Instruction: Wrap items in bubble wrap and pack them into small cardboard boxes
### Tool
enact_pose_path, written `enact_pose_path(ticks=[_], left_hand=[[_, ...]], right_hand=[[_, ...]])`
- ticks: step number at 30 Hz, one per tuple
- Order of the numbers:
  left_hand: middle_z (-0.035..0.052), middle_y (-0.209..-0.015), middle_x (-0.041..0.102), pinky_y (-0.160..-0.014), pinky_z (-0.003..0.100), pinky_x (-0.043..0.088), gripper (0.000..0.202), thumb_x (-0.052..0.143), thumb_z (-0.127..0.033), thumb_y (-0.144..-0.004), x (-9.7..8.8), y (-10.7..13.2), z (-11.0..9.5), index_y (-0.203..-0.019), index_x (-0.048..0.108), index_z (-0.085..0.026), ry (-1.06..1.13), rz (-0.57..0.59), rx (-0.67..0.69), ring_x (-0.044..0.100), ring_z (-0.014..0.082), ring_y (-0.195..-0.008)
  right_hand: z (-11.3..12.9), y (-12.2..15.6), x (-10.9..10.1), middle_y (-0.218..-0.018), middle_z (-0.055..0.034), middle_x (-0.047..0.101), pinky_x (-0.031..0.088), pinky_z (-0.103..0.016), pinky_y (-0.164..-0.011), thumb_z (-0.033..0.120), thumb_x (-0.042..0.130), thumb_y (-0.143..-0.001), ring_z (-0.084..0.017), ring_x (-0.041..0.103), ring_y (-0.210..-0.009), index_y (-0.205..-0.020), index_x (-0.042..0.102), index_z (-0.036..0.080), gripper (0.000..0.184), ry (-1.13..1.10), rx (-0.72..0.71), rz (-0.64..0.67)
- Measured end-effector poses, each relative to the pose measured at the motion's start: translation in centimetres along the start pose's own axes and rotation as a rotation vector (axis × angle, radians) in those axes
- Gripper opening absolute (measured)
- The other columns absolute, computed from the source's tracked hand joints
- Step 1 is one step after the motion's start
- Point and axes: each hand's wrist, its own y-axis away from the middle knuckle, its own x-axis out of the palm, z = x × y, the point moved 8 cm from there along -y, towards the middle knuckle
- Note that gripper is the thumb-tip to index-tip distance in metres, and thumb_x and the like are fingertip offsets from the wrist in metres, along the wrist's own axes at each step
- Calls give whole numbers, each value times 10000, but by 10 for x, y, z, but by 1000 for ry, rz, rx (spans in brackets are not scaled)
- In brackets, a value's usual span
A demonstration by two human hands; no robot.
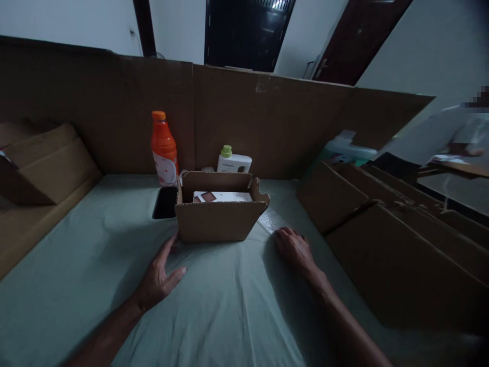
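An open cardboard box is standing upright near the middle of the green cloth, closer to its back edge than its front, and a white carton is sitting inside below the rim. The left hand is opening around nothing, thumb spread wide, its fingertips lying at the box's lower left corner; whether they are pressing on it, I cannot tell. The right hand is resting palm down toward the cloth's right edge, fingers bending over the near end of a clear textured sheet; whether they are pinching it or merely lying on it is not showing. A dark flat slab is lying just left of the box, while an orange bottle and a white bottle are standing along the back edge. The box is probably weighing little, its walls looking stiff yet easy to crush, and the torn right-hand rim is seemingly offering a weak hold; both side walls, low down near the bottom corners, are looking like the safer grip. The sheet is likely to be light, pliable and slick, so its near end is suiting a pinch.
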Motion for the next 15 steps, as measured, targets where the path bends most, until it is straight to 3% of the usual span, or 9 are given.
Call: enact_pose_path(ticks=[5, 10, 15], left_hand=[[150, -1506, 503, -1125, 511, 434, 729, 570, -449, -886, -12, 3, 9, -1525, 348, -176, -58, -118, -29, 528, 320, -1340], [141, -1372, 610, -1047, 570, 490, 758, 598, -540, -819, -32, 9, 27, -1470, 436, -190, -168, -274, -152, 610, 351, -1214], [85, -1395, 582, -922, 497, 586, 531, 542, -493, -877, -38, 14, 3, -1355, 544, -261, -389, -352, -16, 612, 348, -1222]], right_hand=[[11, 11, -21, -993, -161, 734, 338, -383, -896, 127, 441, -963, -256, 639, -969, -896, 706, 139, 274, 82, -38, 60], [41, 59, -43, -868, -117, 760, 338, -343, -810, 110, 489, -916, -217, 675, -834, -970, 701, 148, 222, 79, -107, 200], [92, 111, -49, -853, -51, 774, 369, -298, -756, 188, 554, -903, -192, 712, -812, -1122, 691, 212, 259, -52, -230, 309]])
